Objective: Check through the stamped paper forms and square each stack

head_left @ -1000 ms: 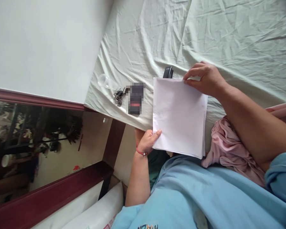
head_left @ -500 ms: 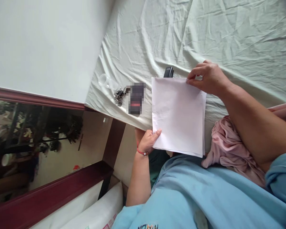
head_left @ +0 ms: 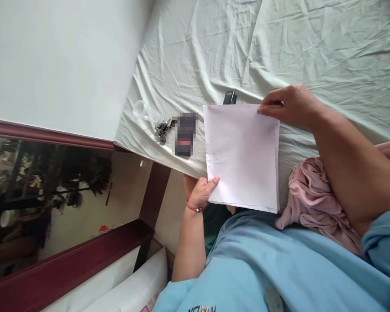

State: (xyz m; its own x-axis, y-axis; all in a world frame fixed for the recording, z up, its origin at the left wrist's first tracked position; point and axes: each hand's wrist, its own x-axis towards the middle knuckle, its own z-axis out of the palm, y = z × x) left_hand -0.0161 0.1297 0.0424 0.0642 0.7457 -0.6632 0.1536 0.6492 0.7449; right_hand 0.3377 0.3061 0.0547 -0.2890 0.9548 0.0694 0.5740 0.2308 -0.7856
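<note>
A thin stack of white paper sheets point(head_left: 242, 156) lies over the near edge of the cloth-covered surface, its lower part toward my lap. My left hand point(head_left: 203, 190), with a red string at the wrist, grips the lower left edge of the sheets, thumb on top and fingers hidden beneath. My right hand point(head_left: 286, 104) pinches the upper right part of the top edge between thumb and fingers. From behind the paper's top edge a small black object point(head_left: 229, 97) pokes out; its lower end is covered, perhaps a stapler.
Left of the paper lie a dark blurred-out object point(head_left: 185, 134), a bunch of keys point(head_left: 162, 131) and a clear plastic cup point(head_left: 144, 111) on its side. A crumpled pink cloth point(head_left: 308, 186) sits by my right forearm. A wrinkled pale green sheet point(head_left: 279, 43) covers the surface.
My right hand has moved slightly right along the paper's top edge. The upper part of the paper has shifted a little left. My left hand keeps its hold.
</note>
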